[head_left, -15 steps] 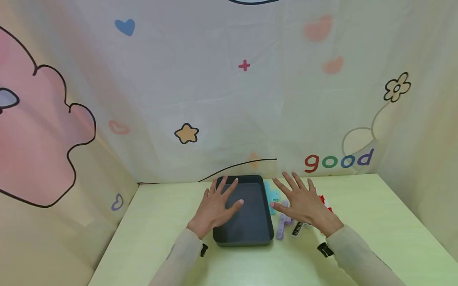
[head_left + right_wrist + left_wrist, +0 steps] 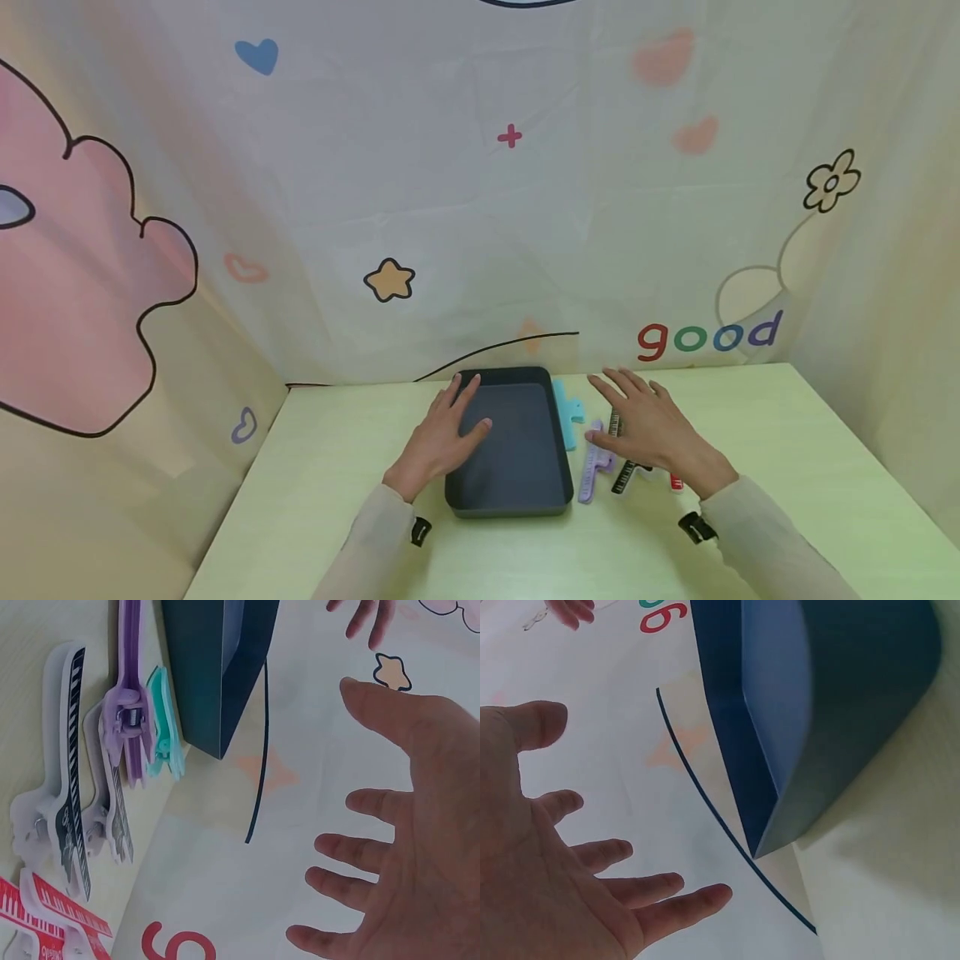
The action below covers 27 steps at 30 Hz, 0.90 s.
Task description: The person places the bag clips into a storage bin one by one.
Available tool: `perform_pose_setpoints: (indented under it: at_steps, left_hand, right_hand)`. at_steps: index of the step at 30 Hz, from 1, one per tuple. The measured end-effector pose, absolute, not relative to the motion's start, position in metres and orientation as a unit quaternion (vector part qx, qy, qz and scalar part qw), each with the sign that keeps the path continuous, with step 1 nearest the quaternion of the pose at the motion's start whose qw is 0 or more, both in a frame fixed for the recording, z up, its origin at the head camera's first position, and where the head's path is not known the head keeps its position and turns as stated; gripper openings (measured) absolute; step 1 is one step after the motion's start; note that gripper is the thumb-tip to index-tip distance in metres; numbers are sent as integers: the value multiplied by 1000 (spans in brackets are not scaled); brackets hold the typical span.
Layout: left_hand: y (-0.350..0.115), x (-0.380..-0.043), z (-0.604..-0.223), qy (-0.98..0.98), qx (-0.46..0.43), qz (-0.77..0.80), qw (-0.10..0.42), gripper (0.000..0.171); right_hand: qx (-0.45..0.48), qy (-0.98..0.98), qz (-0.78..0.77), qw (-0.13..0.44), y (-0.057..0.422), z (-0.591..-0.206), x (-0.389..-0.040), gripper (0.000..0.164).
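My left hand hovers over the left side of a dark grey rectangular tray, fingers spread and holding nothing. Over on the right, my right hand hangs above a group of plastic clips, its fingers loosely bent and apart. A purple clip and a turquoise clip lie along the tray's right side. Black-and-white clips with piano-key stripes show in the right wrist view, with red-and-white clips beside them. The right hand partly hides these in the head view.
A pale table carries everything. Behind it hangs a light curtain with printed hearts, a star and the word "good". More curtain closes off the left and right sides.
Both hands have drawn slightly apart, the left one leftward and the right one rightward. The right fingers are more bent. More of the black clips shows now.
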<state>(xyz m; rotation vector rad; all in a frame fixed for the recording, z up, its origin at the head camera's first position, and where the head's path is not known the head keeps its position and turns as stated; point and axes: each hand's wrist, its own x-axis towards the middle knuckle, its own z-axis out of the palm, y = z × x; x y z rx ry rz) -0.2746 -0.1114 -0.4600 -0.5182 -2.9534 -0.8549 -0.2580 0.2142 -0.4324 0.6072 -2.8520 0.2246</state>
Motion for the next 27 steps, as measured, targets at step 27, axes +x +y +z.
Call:
perform_pose_setpoints:
  at_steps: [27]
  left_hand:
    - [-137,-288,-500,-922,-120,-368,7,69]
  right_hand:
    - [196,-975,92,41,224,-462,-255,67]
